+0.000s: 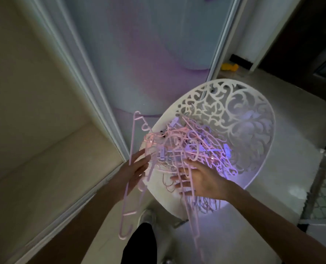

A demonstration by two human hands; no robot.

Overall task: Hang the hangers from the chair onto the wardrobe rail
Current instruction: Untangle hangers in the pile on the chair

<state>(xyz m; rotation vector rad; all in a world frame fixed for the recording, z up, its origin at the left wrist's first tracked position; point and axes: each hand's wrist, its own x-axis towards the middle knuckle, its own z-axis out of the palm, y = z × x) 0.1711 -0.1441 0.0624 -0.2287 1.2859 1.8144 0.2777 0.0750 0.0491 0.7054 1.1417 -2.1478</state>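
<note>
A dim room with a pale tiled floor (225, 235), lit in a purple cast, holds an open wardrobe (34, 130) with a beige interior and a white sliding-door frame, all of it to the outer side of the left hand (137, 171); no rail shows in this view, so it presumably sits higher up, out of frame. Just beyond both hands stands one white chair (234, 115) with a fretwork scroll-pattern back, and its seat carries the heap of hangers (188, 147), pink and lilac plastic, some fitted with clips. They are so interlocked, hooks caught through bars, that no count is possible; there are plainly many. The left hand has its fingers straight and spread against the near edge of the heap, and one long pink hanger (128, 180) runs across it, one end above the fingertips and the hooked end below the wrist; whether the thumb grips it cannot be told. The right hand (198, 180) is spread too, palm down over the near part of the heap, with thin bars crossing its fingers. That placing reads as steadying and teasing the tangle apart, likely so that a hanger comes free without dragging others off the seat. Past the chair lie one yellow object (229, 67) on the floor and a pale rug (284, 187) beyond the right hand.
</note>
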